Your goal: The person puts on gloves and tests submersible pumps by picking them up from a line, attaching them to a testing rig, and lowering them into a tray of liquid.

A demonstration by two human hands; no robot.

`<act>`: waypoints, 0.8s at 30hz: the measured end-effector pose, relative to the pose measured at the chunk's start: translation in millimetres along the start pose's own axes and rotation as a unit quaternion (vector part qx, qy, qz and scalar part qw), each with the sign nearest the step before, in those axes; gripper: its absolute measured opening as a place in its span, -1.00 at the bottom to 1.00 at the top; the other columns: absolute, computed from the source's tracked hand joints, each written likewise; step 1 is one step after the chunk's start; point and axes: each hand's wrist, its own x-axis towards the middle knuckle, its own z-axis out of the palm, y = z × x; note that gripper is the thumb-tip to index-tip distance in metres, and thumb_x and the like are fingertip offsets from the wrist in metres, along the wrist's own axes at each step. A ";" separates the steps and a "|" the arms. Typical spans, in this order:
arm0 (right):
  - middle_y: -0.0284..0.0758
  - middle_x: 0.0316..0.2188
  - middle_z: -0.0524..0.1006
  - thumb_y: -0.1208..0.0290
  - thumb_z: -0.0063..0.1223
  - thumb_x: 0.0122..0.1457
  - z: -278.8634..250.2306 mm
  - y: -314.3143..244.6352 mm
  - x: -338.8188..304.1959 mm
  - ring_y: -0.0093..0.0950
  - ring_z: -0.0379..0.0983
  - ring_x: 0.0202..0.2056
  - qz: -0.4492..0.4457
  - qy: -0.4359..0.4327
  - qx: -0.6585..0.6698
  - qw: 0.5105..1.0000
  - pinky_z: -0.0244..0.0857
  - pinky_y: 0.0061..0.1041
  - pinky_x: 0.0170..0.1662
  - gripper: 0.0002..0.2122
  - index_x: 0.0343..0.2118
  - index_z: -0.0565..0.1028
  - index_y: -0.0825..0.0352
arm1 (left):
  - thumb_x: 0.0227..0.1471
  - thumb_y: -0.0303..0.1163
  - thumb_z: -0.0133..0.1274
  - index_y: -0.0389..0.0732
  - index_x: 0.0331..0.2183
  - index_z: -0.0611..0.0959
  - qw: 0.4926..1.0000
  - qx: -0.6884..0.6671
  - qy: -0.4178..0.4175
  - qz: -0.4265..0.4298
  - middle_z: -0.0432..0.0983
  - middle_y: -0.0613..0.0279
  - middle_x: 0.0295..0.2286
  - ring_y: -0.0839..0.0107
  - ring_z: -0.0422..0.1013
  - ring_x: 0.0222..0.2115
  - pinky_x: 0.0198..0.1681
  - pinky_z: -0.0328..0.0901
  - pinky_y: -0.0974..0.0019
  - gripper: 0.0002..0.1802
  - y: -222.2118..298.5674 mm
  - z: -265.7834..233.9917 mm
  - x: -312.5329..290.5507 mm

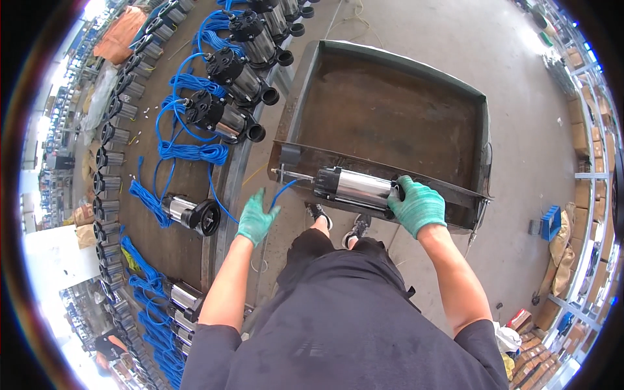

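Note:
A steel-bodied submersible pump (357, 187) with black ends lies on its side along the metal ledge in front of me. My right hand (418, 205), in a green knitted glove, is closed round the pump's right end. The pump's other end meets a thin metal rod (296, 175) mounted on the ledge. A blue cable (283, 189) runs from that end toward my left. Beside the cable my left hand (257, 218), also gloved in green, is held in the air with fingers apart and nothing in it.
Behind the ledge stands a rusty rectangular metal tank (390, 104). Along the workbench (185, 250) on my left are several upright pumps (218, 117), coiled blue cables (195, 153) and one lying pump (190, 213). A blue crate (550, 223) and shelves of boxes stand at far right.

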 end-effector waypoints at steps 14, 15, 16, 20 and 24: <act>-0.23 0.13 0.50 0.28 0.17 0.22 27.4 -3.1 0.4 -0.10 0.62 -0.14 -0.030 0.066 0.066 0.995 0.52 -0.12 -0.09 -0.71 -0.01 0.56 0.20 | 0.32 0.05 0.11 -0.13 -0.34 0.69 0.864 -0.409 -0.235 -0.178 0.43 0.39 -0.65 0.58 0.33 -0.67 -0.61 0.22 0.40 -0.56 37.2 -46.1 129.0; -0.23 0.12 0.51 0.28 0.17 0.22 30.8 -1.2 0.5 -0.11 0.62 -0.15 -0.029 0.078 0.065 0.994 0.52 -0.12 -0.09 -0.72 -0.02 0.57 0.19 | 0.33 0.06 0.09 -0.12 -0.37 0.67 0.867 -0.387 -0.251 -0.189 0.46 0.36 -0.65 0.55 0.35 -0.67 -0.61 0.22 0.41 -0.56 39.1 -48.1 132.6; -0.23 0.10 0.51 0.28 0.18 0.21 32.9 -0.9 0.0 -0.12 0.62 -0.16 -0.030 0.090 0.063 0.993 0.52 -0.13 -0.10 -0.72 -0.03 0.58 0.18 | 0.33 0.06 0.09 -0.12 -0.37 0.67 0.866 -0.386 -0.254 -0.188 0.46 0.36 -0.65 0.55 0.35 -0.67 -0.61 0.22 0.41 -0.56 37.8 -51.1 130.5; -0.25 0.06 0.53 0.32 0.16 0.19 32.9 -3.6 -0.6 -0.14 0.62 -0.18 -0.013 0.092 0.064 0.994 0.51 -0.14 -0.11 -0.76 -0.08 0.58 0.15 | 0.33 -0.06 0.12 -0.27 -0.04 0.67 0.861 -0.428 -0.251 -0.109 0.63 0.24 -0.40 0.40 0.54 -0.47 -0.46 0.40 0.31 -0.55 35.1 -67.4 111.7; -0.28 0.04 0.53 0.34 0.14 0.18 36.3 -3.4 1.6 -0.13 0.62 -0.19 -0.007 0.097 0.080 0.992 0.51 -0.13 -0.12 -0.77 -0.09 0.59 0.14 | 0.14 -0.56 0.25 -0.13 0.18 0.59 0.874 -0.406 -0.182 0.194 0.50 0.22 0.14 0.34 0.47 0.10 0.13 0.40 0.31 -0.45 14.6 -55.2 102.5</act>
